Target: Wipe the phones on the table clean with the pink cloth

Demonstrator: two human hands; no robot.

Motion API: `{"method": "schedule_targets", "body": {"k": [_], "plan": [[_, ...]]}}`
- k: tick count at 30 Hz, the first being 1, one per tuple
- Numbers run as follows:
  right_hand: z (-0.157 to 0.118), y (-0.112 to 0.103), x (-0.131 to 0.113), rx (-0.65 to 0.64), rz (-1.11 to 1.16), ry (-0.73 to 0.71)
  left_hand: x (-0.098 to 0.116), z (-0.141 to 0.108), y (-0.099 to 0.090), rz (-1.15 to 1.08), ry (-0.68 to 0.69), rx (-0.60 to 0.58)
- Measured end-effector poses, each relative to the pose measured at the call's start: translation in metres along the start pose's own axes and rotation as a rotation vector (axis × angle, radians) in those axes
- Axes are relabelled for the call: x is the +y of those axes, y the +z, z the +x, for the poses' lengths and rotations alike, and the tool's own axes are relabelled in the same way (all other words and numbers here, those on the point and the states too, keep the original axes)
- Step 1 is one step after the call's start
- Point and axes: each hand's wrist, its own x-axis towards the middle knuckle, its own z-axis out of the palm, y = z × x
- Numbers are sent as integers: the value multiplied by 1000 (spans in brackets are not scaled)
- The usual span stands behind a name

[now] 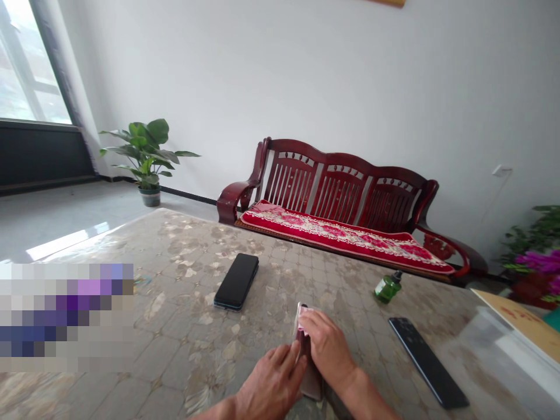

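Note:
My left hand [271, 385] and my right hand [328, 350] meet near the table's front edge over a dark pinkish phone [310, 379] lying on the table. The right hand presses a small white cloth or wipe [301, 318] on the phone's far end. The left hand's fingers rest against the phone's left side. Most of the phone is hidden under both hands.
A black phone [237, 280] lies to the far left, another dark phone [427, 361] to the right, a small green bottle [387, 287] beyond. The patterned table [175, 326] faces a red wooden bench [341, 216]. Boxes [520, 332] sit at right, plants [146, 154] behind.

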Motion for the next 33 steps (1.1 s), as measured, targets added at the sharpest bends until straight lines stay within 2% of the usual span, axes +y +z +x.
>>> {"method": "schedule_targets", "body": {"k": [3,9,16,18,21,27,30,33], "plan": [[0,-6,-1,2,16,21,-1,0,2,16,4,-1],[3,-2,0,-6,42,22,-2,-2,5,63,64,9],[3,-1,19,35,-42,179,-3,-3,12,69,43,47],[8,3,19,29,-40,158,-3,-2,10,53,35,51],[9,9,11,16,-11,43,-1,-2,7,23,7,64],[-21,1,-13,-49,109,-177,3,-1,11,35,78,88],[-27,-2,-10,-46,116,-173,3,-2,11,56,90,85],[-15,1,4,-9,54,-49,3,-4,4,45,94,47]]}}
